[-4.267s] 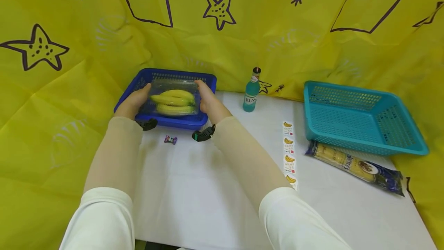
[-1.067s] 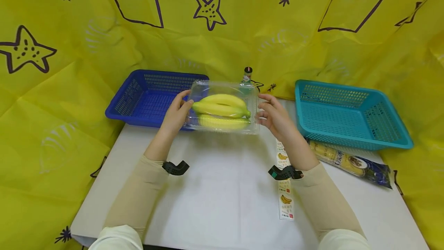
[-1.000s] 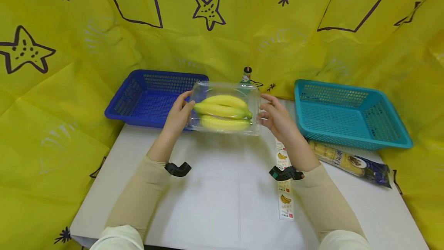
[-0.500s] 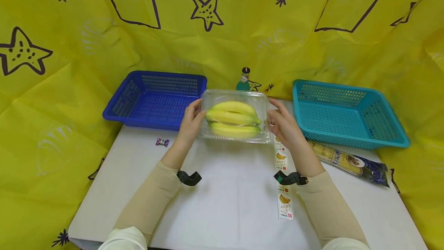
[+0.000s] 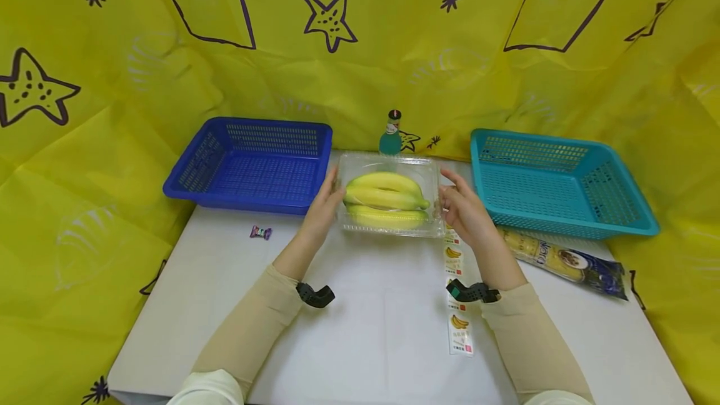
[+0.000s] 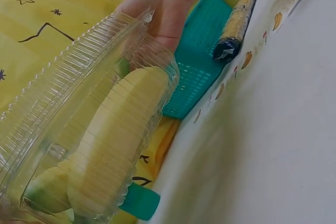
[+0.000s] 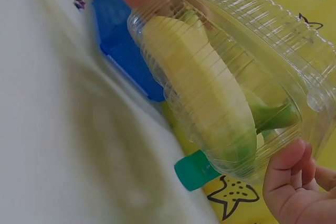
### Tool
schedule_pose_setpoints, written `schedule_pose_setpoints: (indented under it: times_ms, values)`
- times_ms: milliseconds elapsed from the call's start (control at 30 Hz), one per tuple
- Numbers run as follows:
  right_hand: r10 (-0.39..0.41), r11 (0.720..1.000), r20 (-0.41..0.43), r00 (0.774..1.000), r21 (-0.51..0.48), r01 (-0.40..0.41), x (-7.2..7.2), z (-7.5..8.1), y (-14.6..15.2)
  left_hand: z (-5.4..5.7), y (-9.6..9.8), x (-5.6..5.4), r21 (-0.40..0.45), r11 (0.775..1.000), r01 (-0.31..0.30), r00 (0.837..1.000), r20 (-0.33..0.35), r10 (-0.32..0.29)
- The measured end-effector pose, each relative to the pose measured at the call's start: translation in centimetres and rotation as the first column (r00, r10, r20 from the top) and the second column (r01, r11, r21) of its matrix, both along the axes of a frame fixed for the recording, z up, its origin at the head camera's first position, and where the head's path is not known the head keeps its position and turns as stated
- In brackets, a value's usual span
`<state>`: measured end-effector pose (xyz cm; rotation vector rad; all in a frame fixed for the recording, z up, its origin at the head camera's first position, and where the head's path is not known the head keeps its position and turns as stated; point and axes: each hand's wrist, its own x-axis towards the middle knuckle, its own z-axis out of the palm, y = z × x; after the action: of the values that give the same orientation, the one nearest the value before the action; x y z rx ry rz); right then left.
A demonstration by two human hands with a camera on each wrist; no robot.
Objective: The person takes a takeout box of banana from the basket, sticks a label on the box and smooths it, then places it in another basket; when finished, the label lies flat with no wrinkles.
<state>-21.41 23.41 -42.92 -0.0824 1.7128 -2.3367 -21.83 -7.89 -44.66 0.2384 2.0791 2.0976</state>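
Both hands hold a clear plastic clamshell box (image 5: 427, 164) with several yellow bananas (image 5: 385, 199) inside. My left hand (image 5: 320, 214) grips its left end, thumb on the near side. At the other end my right hand (image 5: 468, 212) grips the side with bent fingers. In both wrist views the box is raised over the white table, tilted, its ribbed wall (image 6: 100, 35) facing the camera. One banana (image 7: 205, 82) lies against the see-through base, its tip greenish. A teal bottle (image 5: 390, 144) stands behind the box, its lower part hidden.
A blue basket (image 5: 194, 195) stands at the back left, a teal basket (image 5: 562, 220) at the back right. A long pasta pack (image 5: 568, 262) lies before the teal one. Banana stickers (image 5: 460, 330) run down the table (image 5: 349, 342); a small wrapped candy (image 5: 260, 232) lies left.
Both hands have brought the banana box from over the blue basket to the right, between the two baskets. Over the last second it slid further right and slightly down in view.
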Motion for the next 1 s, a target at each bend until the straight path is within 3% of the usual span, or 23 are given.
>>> schedule_pose_setpoints:
  times_ms: [533, 633, 767, 867, 1000]
  values:
    - [-0.024, 1.000, 0.097, 0.995, 0.010, 0.023, -1.3, -3.2, 0.1, -3.0, 0.3, -0.7, 0.015, 1.000, -0.003, 0.999, 0.051, 0.003]
    - [-0.032, 0.999, 0.104, 0.994, 0.006, 0.031, -1.5, -3.7, -0.1, -2.3, 0.0, -0.4, 0.025, 1.000, 0.017, 0.996, 0.085, -0.019]
    - [-0.029, 1.000, 0.110, 0.994, 0.006, 0.028, -1.6, -4.1, -0.3, -2.7, -0.3, -0.7, 0.035, 0.999, 0.037, 0.995, 0.096, -0.041]
    - [-0.017, 1.000, 0.115, 0.993, 0.006, 0.016, -1.7, -4.4, -0.4, -4.2, -0.3, -1.3, 0.047, 0.999, 0.026, 0.997, 0.072, -0.029]
    - [-0.005, 1.000, 0.123, 0.992, 0.010, 0.004, -1.8, -4.8, -0.5, -5.0, -0.3, -1.4, 0.071, 0.997, 0.004, 0.998, 0.062, -0.009]
